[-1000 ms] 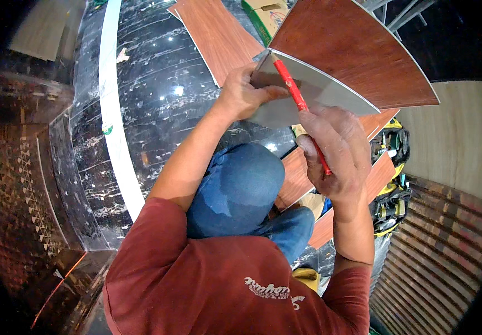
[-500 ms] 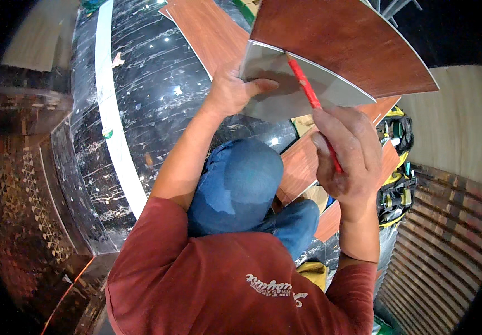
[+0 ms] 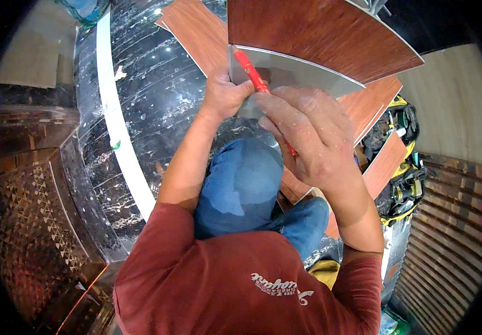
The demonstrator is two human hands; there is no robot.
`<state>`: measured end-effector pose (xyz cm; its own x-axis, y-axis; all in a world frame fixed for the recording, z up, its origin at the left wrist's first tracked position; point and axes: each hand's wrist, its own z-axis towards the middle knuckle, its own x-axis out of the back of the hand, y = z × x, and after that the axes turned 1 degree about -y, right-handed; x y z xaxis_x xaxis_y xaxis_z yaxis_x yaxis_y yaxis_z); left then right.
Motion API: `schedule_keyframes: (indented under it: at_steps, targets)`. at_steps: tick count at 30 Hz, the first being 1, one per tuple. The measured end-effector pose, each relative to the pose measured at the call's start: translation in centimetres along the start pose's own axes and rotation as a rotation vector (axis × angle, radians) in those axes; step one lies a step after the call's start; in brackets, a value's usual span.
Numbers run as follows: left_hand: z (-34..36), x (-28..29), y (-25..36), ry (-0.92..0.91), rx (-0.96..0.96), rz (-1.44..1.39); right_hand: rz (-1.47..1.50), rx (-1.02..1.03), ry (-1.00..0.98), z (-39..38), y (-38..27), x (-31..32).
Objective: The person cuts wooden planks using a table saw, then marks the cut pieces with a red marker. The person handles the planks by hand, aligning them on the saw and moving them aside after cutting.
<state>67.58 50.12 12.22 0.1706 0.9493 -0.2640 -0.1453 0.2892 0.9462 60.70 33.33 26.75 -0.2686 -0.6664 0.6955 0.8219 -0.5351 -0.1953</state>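
Observation:
My right hand [image 3: 313,131] is closed around a slim red pencil [image 3: 252,71]. Its upper end meets the seam where a grey board [image 3: 302,75] borders a reddish-brown wood-grain plank [image 3: 319,33], close to their left end. My left hand [image 3: 222,95] grips the grey board's left edge, thumb over its face and the other fingers mostly hidden behind. Both pieces are held up in front of my bent knee [image 3: 238,178], covered by blue jeans.
More wood-grain planks [image 3: 199,33] lie on the dark marbled floor [image 3: 157,95], some at the right beside black and yellow tool bags [image 3: 400,190]. A white strip [image 3: 119,123] runs along the left. Ribbed panelling [image 3: 447,223] stands at the right.
My right hand and the pencil have moved left along the seam, from partway along to near the left end. My left hand keeps its hold; the boards appear slightly farther left.

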Motion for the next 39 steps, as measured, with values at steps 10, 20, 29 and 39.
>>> schedule_keyframes:
  at_steps: [10,20,29,39]
  targets:
    - [0.3,1.1,-2.4,0.0,0.027,-0.051,0.028,-0.027,0.046,-0.8,-0.2,0.2]
    - [-0.1,-0.8,-0.9,0.071,-0.148,0.189,-0.162,-0.169,0.028,-8.6,1.7,8.4]
    - [-0.1,-1.1,-0.9,0.082,-0.159,0.199,-0.185,-0.167,0.058,-8.4,1.7,8.3]
    - [0.0,-0.4,-1.5,0.079,-0.18,0.3,-0.22,-0.177,0.077,-9.4,1.8,8.7]
